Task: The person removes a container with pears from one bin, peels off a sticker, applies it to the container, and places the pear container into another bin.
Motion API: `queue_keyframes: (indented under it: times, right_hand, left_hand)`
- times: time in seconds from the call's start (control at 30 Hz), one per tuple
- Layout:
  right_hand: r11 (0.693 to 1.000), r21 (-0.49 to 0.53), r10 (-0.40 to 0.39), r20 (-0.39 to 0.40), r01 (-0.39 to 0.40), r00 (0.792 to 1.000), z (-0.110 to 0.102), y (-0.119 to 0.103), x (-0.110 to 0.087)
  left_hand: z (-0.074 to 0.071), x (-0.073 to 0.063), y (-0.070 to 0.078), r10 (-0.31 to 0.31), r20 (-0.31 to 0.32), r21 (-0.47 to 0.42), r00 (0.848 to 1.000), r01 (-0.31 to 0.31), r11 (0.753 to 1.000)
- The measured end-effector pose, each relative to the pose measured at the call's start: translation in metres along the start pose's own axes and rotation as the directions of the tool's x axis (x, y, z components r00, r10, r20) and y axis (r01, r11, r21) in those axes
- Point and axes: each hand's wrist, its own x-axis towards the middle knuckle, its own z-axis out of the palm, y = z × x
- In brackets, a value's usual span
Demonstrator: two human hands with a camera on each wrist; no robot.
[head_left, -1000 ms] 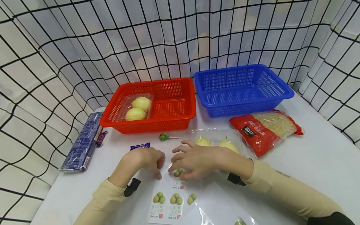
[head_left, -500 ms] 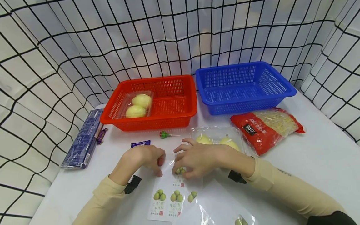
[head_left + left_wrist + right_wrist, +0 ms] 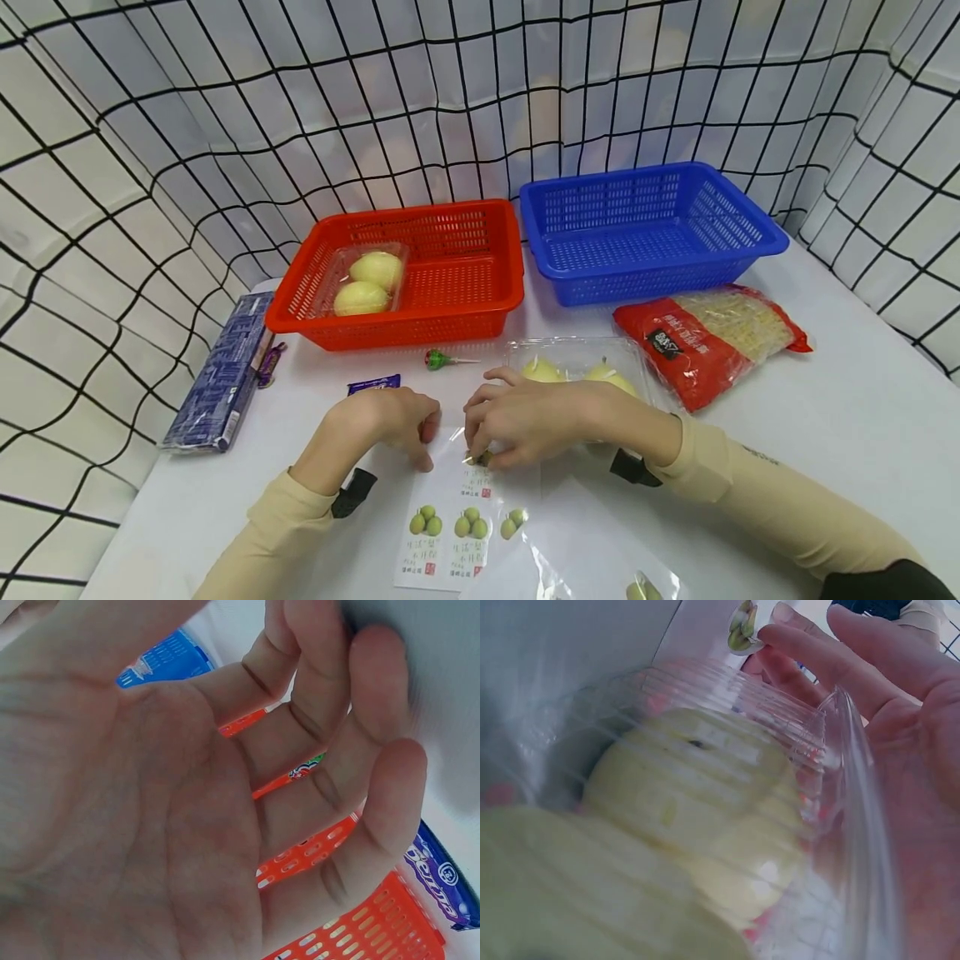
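A white sheet of pear-picture stickers (image 3: 442, 492) lies on the table below both hands. My left hand (image 3: 382, 421) is at its upper left edge, thumb down and fingers loosely bent, palm holding nothing. The fingertips of my right hand (image 3: 532, 417) touch a pear sticker near the top of the sheet; the right wrist view shows one fingertip at this sticker's (image 3: 740, 630) edge and the thumb apart from it. Under the right wrist, a clear plastic box (image 3: 573, 350) holds two pale yellow-green pears (image 3: 697, 780). A glossy clear sheet (image 3: 577, 542) overlaps the sticker sheet.
At the back stand a red basket (image 3: 390, 332), with another boxed pair of pears (image 3: 375, 271), and a blue basket (image 3: 630, 277). Around lie a red food bag (image 3: 697, 358), a lollipop (image 3: 437, 359), purple-wrapped bars (image 3: 373, 383) and a blue packet (image 3: 217, 375). Black netting surrounds the table.
The fingers of my right hand have drawn closer together and bent further over the top pear sticker. My left hand has stayed in place; the head view shifted slightly.
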Motion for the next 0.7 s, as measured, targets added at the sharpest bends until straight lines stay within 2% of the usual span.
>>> queue_keyframes:
  times: [0.13, 0.33, 0.57, 0.7]
  right_hand:
    - [0.998, 0.067, -0.01, 0.03, 0.008, 0.999, -0.007, 0.0, -0.006]
    - [0.977, 0.215, -0.022, 0.094, 0.001, 0.995, -0.022, -0.003, -0.022]
    - [0.947, 0.311, -0.125, 0.135, 0.078, 0.983, -0.033, -0.002, -0.036]
    - [0.937, 0.329, -0.178, 0.154, 0.119, 0.972, -0.035, -0.001, -0.04]
  left_hand:
    - [-0.001, -0.001, 0.0, -0.005, 0.002, -0.009, 1.0, 0.005, 1.0]
    - [-0.001, -0.002, 0.001, -0.004, -0.001, -0.011, 1.0, 0.004, 1.0]
    - [-0.001, -0.003, 0.0, 0.0, -0.009, -0.009, 1.0, 0.0, 1.0]
    - [-0.001, -0.002, 0.0, 0.001, -0.009, -0.013, 1.0, -0.001, 1.0]
